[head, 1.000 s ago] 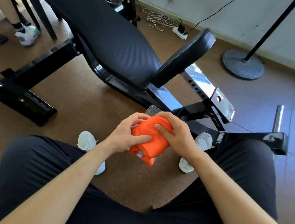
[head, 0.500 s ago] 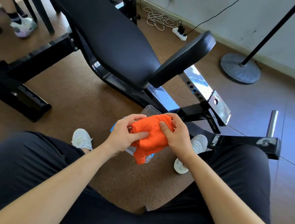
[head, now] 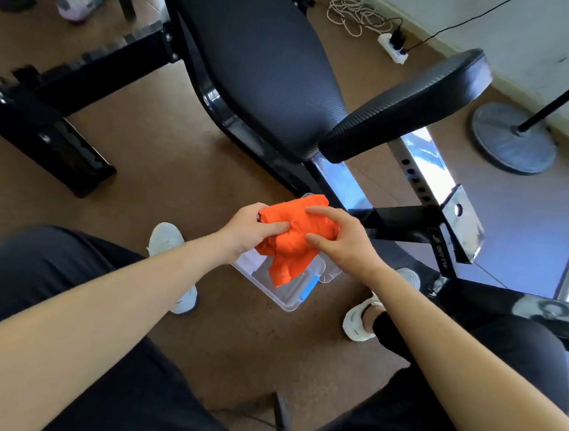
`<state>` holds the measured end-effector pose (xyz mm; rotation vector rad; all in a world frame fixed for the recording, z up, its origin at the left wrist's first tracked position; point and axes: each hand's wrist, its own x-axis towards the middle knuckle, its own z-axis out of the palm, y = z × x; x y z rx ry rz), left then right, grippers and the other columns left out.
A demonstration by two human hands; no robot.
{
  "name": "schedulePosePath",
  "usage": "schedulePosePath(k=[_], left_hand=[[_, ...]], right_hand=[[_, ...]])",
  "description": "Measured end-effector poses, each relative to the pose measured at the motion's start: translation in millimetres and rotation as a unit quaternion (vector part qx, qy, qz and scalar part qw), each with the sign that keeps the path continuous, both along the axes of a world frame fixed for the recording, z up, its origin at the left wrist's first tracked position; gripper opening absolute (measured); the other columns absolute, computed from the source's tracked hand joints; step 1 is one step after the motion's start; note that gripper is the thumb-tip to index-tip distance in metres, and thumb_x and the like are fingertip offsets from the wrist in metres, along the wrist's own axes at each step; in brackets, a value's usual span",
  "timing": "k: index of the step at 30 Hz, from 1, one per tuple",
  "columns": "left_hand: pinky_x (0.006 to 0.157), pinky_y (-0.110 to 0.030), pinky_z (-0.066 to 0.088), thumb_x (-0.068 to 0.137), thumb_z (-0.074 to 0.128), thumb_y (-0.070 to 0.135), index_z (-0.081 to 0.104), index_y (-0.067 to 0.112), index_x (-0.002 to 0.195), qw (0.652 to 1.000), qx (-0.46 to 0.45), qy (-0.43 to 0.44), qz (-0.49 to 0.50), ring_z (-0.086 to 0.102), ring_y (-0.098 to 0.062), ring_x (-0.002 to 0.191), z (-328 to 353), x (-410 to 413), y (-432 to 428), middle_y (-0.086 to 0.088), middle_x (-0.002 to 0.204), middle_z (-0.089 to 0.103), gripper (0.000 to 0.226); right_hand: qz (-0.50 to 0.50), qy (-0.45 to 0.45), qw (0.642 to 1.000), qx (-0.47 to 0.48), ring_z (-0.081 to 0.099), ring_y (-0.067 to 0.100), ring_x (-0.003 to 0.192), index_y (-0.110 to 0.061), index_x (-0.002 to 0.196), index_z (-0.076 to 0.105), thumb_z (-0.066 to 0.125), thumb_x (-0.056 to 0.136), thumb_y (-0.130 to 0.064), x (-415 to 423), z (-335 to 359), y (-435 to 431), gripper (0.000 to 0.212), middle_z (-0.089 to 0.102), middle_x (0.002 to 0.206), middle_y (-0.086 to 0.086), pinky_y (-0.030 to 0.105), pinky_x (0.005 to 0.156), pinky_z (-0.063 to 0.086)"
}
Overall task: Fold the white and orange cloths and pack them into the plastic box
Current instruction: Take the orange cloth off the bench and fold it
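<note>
While half a second before hidden mostly behind the bundle, now showed more of the plastic box (head: 285,292) on the floor, below the orange cloth (head: 297,232). Seemed near to packing. Gripped the cloth from both sides with left hand (head: 251,228) and right hand (head: 341,242), fingers curled, one corner hanging over the box.

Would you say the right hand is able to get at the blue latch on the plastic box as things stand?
Probably yes: the blue latch sits uncovered on the plastic box just below the right hand, though that hand is holding the orange cloth together with the left hand.
</note>
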<state>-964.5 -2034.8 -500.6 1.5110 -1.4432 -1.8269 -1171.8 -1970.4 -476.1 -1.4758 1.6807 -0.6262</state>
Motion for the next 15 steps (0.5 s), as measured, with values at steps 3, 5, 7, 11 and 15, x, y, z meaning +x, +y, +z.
schedulePosePath(k=[3,5,7,11,15], left_hand=[[0.069,-0.028,0.058,0.089,0.078,0.027,0.053,0.018,0.126,0.999,0.044,0.013,0.015,0.066,-0.018,0.101,-19.2,-6.5,-19.9,-0.001,0.112,0.065,0.046],[0.070,-0.028,0.058,0.088,0.079,0.023,0.051,0.018,0.128,0.997,0.058,0.009,0.046,0.065,-0.018,0.104,-40.9,-9.9,-26.6,0.002,0.113,0.063,0.049],[0.063,-0.019,0.056,0.088,0.079,0.016,0.049,0.019,0.131,0.995,0.062,-0.008,0.073,0.063,-0.012,0.099,-69.4,-11.4,-26.3,0.004,0.111,0.062,0.052],[0.088,-0.024,0.047,0.082,0.084,0.017,0.043,0.023,0.146,0.994,0.020,-0.104,0.033,0.058,-0.018,0.115,-130.4,-12.0,-20.2,0.001,0.131,0.057,0.076],[0.095,-0.034,0.047,0.078,0.086,0.027,0.047,0.029,0.138,0.983,-0.021,-0.180,-0.036,0.059,-0.021,0.119,-185.6,-13.4,-19.7,0.009,0.124,0.057,0.071]], right_hand=[[-0.027,0.019,0.999,0.003,0.053,0.021,0.119,-0.032,0.129,0.062,0.074,0.090,-0.024,0.7,-25.8,-34.4,0.042,0.055,0.129,0.000,0.037,0.099,0.049],[-0.024,0.036,0.999,0.017,0.054,0.022,0.115,-0.030,0.131,0.063,0.073,0.089,-0.022,3.1,-50.1,-51.6,0.043,0.057,0.125,0.004,0.035,0.097,0.047],[-0.018,0.048,0.998,0.044,0.055,0.022,0.112,-0.028,0.131,0.064,0.074,0.088,-0.018,5.4,-80.5,-62.7,0.045,0.059,0.123,0.007,0.031,0.095,0.043],[-0.001,0.055,0.990,0.132,0.058,0.026,0.116,-0.027,0.132,0.064,0.073,0.086,-0.014,7.7,-147.2,-71.5,0.049,0.061,0.126,0.010,0.028,0.096,0.042],[0.018,0.060,0.982,0.176,0.056,0.027,0.122,-0.024,0.135,0.063,0.071,0.087,-0.009,9.1,-202.0,-76.8,0.050,0.059,0.133,0.010,0.027,0.097,0.038]])
